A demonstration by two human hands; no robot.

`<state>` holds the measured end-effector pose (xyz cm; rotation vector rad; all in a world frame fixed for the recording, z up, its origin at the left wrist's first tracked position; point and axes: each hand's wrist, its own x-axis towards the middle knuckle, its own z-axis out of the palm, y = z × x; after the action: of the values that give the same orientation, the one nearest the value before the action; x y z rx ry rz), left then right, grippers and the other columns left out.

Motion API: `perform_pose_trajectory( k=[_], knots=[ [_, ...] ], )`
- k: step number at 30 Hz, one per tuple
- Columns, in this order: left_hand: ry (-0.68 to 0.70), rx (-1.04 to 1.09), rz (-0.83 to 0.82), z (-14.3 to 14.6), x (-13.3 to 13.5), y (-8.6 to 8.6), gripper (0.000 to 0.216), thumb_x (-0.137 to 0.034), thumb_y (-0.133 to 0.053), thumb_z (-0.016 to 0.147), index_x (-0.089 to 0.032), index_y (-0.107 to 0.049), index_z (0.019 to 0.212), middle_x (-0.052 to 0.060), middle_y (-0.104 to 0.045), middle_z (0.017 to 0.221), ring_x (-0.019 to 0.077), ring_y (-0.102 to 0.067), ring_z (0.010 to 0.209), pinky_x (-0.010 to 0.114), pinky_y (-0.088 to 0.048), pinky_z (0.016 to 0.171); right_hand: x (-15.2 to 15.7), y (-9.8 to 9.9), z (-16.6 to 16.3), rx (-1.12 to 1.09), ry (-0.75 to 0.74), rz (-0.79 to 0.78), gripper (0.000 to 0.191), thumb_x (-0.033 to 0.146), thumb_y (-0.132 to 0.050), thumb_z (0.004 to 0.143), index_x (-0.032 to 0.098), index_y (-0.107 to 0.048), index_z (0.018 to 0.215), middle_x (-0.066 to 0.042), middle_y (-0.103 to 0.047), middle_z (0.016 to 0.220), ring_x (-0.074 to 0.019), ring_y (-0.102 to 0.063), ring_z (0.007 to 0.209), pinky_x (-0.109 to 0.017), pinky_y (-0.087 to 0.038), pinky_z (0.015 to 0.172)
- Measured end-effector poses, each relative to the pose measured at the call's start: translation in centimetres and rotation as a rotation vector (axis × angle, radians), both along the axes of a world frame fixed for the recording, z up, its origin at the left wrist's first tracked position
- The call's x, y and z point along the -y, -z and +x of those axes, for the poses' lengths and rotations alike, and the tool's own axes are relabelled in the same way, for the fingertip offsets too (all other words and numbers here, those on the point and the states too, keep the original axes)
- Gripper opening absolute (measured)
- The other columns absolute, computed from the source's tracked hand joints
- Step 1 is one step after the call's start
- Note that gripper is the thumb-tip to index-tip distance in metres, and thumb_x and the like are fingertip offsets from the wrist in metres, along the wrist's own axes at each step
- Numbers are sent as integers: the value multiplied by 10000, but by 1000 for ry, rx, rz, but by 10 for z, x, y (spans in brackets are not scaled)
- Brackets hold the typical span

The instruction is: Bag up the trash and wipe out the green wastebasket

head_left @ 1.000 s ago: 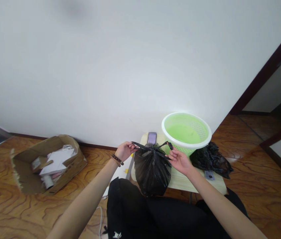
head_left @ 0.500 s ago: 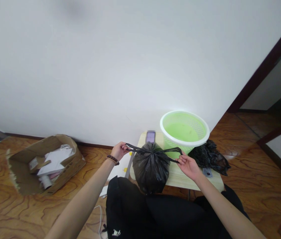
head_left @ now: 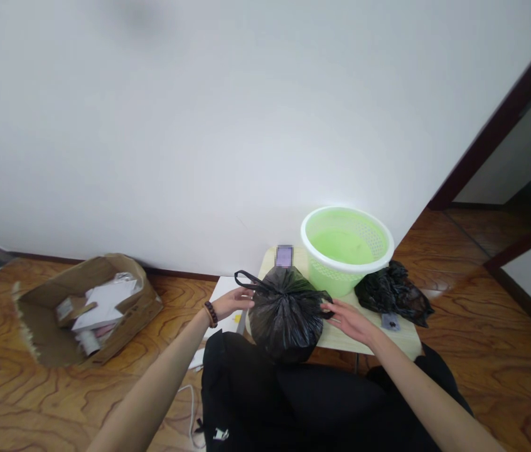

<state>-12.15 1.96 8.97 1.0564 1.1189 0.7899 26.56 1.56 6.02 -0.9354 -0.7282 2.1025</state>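
Bag (head_left: pixel 287 333), black, sits at near edge of desk (head_left: pixel 343 338), probably for reach from both sides. Left loop (head_left: pixel 248 274) stands unheld; left grip (head_left: pixel 230 302) loosely open at bag's left flank. Right grip (head_left: pixel 349 320) half-curled at right loop (head_left: pixel 326 295), hold unclear. Bag lies between grips.

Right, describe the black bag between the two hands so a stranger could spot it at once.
In front of the white wall is a pale table holding a green basket. At the table's left end, between the left hand and right hand, is a black bag. It bulges round, its top gathered into pleats, unlike the limp, crumpled bag right of the basket.
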Motion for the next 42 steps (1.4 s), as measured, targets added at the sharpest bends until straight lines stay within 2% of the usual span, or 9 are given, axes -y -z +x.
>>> perform_pose_trajectory(
  k=[4, 8, 11, 17, 22, 25, 29, 34, 42],
  knots=[
    [-88, -73, 100, 16, 2, 1, 502, -121, -757, 524, -211, -628, 1001, 90, -602, 1100, 249, -529, 1050, 324, -439, 822, 4, -5, -7, 68, -206, 28, 362, 171, -732, 670, 161, -612, 1011, -37, -639, 899, -129, -616, 779, -287, -481, 769],
    [-200, -56, 345, 50, -5, -18, 260, -119, -718, 585, -221, -667, 819, 59, -643, 999, 205, -471, 1158, 288, -296, 1015, 1, -35, -22, -99, -145, 167, 453, 126, -726, 654, 205, -594, 1080, -18, -624, 966, -125, -611, 861, -281, -448, 838],
    [-240, 15, 348, 69, -11, -27, 127, -170, -688, 639, -216, -666, 755, 57, -652, 1014, 221, -498, 1124, 310, -273, 1034, -4, -48, -27, -134, -127, 249, 511, 108, -734, 622, 224, -581, 1097, -30, -586, 1107, -153, -575, 1004, -290, -405, 905],
    [-321, 79, 230, 85, -18, -23, 246, -410, -571, 767, -170, -621, 737, 92, -684, 887, 225, -588, 934, 325, -412, 868, -4, -7, -25, 276, -169, 421, 411, 198, -776, 558, 190, -628, 942, -3, -630, 849, -158, -589, 755, -316, -473, 715],
    [-467, 227, 184, 96, -18, -18, 324, -500, -562, 749, -176, -544, 757, 85, -690, 816, 210, -615, 784, 342, -457, 736, 1, 12, -45, 305, -171, 508, 807, 193, -797, 519, 249, -462, 1251, 41, -604, 777, -102, -552, 611, -251, -460, 594],
    [-476, 263, 159, 100, -18, -21, 324, -495, -589, 731, -178, -531, 768, 74, -693, 811, 196, -619, 748, 330, -460, 709, -3, 4, -62, 281, -125, 526, 663, 240, -765, 580, 244, -514, 1194, 31, -611, 769, -98, -545, 561, -224, -433, 501],
    [-466, 308, 116, 100, -16, -22, 318, -483, -596, 731, -173, -531, 767, 74, -691, 809, 189, -620, 752, 317, -457, 705, -12, -6, -82, 305, -117, 573, 198, 332, -703, 664, 171, -662, 772, -53, -649, 830, -88, -511, 462, -245, -413, 432],
    [-437, 354, 73, 96, -15, -18, 296, -467, -594, 739, -178, -538, 760, 60, -680, 786, 187, -617, 782, 314, -455, 723, -16, -7, -99, 252, -16, 473, 322, 431, -637, 732, 193, -623, 948, -6, -611, 697, -103, -566, 529, -207, -435, 437],
    [-587, 458, 37, 87, -22, -9, 289, -440, -631, 712, -182, -503, 694, -3, -589, 605, 173, -611, 715, 299, -452, 700, -15, -30, -77, 53, 36, 271, 338, 501, -568, 785, 171, -549, 713, -81, -632, 969, -193, -643, 880, -315, -514, 759]
  ],
)
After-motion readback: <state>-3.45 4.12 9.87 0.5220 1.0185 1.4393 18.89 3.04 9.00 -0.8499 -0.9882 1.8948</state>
